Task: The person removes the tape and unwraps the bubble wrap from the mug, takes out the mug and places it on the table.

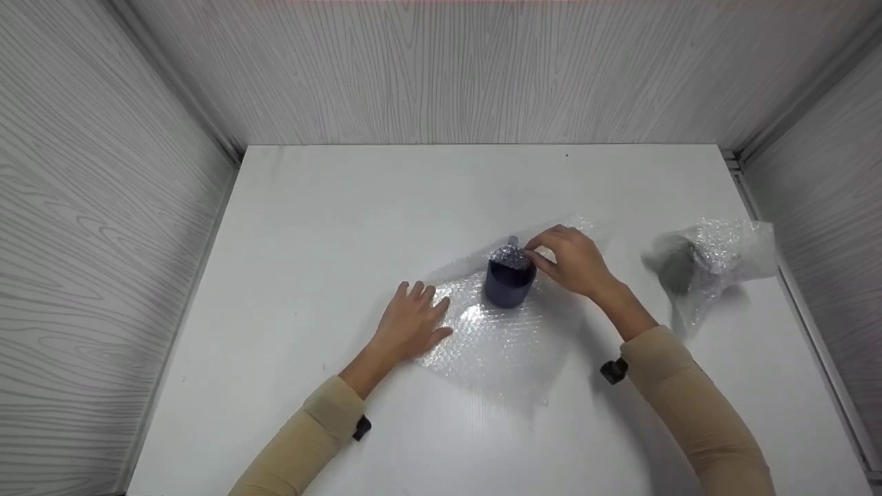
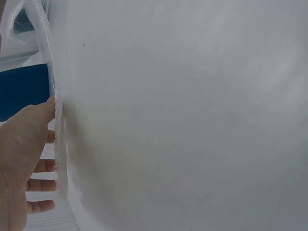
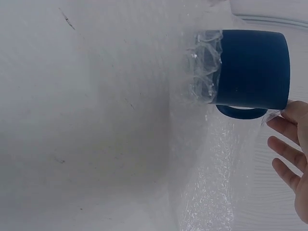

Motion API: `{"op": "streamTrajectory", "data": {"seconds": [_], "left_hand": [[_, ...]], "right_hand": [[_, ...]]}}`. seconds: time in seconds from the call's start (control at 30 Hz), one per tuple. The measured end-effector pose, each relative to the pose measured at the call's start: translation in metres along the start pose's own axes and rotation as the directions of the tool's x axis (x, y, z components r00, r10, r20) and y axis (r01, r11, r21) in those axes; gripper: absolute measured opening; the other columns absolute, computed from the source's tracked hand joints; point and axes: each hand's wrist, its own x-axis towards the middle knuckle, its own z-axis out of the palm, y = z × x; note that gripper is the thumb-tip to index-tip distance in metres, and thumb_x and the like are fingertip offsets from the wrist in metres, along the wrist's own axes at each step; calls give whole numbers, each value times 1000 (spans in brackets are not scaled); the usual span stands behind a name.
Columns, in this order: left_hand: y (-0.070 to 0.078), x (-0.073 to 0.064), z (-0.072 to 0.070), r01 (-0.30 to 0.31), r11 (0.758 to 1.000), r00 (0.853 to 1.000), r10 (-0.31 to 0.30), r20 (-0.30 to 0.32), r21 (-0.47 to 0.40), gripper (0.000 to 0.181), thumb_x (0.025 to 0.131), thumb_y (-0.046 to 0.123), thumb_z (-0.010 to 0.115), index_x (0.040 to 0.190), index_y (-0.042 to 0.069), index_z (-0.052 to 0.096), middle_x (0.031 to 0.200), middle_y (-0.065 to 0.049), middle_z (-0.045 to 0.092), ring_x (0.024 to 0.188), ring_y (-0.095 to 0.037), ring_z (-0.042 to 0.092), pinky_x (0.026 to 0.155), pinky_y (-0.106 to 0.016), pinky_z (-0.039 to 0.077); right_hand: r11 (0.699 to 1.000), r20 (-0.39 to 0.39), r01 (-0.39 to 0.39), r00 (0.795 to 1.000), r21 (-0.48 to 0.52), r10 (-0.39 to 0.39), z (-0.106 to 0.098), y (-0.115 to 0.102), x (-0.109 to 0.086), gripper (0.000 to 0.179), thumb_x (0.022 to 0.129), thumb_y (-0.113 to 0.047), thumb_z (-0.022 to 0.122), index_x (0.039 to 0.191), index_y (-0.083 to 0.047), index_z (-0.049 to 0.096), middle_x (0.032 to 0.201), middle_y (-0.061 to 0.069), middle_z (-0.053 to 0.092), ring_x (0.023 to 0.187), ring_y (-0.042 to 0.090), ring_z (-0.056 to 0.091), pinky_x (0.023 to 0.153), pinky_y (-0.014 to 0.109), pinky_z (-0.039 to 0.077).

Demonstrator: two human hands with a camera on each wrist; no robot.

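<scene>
A dark blue mug (image 1: 506, 289) stands upright on a sheet of clear bubble wrap (image 1: 482, 351). A crumpled piece of the wrap (image 1: 510, 257) lies over the far part of the mug's mouth. At the mug's rim, my right hand (image 1: 570, 260) pinches the plastic between thumb and forefinger. The mug's handle (image 3: 242, 113) and some wrap around its lower part show in the right wrist view. My left hand (image 1: 410, 322) rests with spread fingers on the left edge of the sheet. In the left wrist view, the left thumb (image 2: 44, 109) overlaps that edge, with the mug beyond.
A bundle in bubble wrap (image 1: 723, 251), with a dark greyish object (image 1: 681, 267) inside, lies at the right of the white table (image 1: 331, 220). Grey wood-grain panels (image 1: 441, 76) enclose the table at the back and both sides.
</scene>
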Motion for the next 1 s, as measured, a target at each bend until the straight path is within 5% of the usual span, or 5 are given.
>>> {"op": "streamTrajectory", "data": {"seconds": [0.33, 1.0], "left_hand": [[0, -1, -3, 5, 1000, 999, -5, 33, 1, 60, 106, 64, 44, 146, 23, 62, 141, -11, 66, 135, -32, 59, 115, -52, 48], [1, -1, 0, 7, 1000, 1000, -7, 21, -15, 60, 105, 63, 47, 146, 21, 61, 140, -13, 67, 134, -33, 60, 113, -52, 49]], "right_hand": [[1000, -6, -22, 1000, -9, 22, 3, -2, 5, 17, 89, -21, 83, 99, -9, 78, 100, 8, 82, 102, 33, 74, 89, 51, 60], [999, -36, -47, 998, 15, 47, 5, 4, 35, 14, 97, -22, 75, 103, -9, 78, 103, 9, 82, 100, 34, 74, 89, 51, 59]]}}
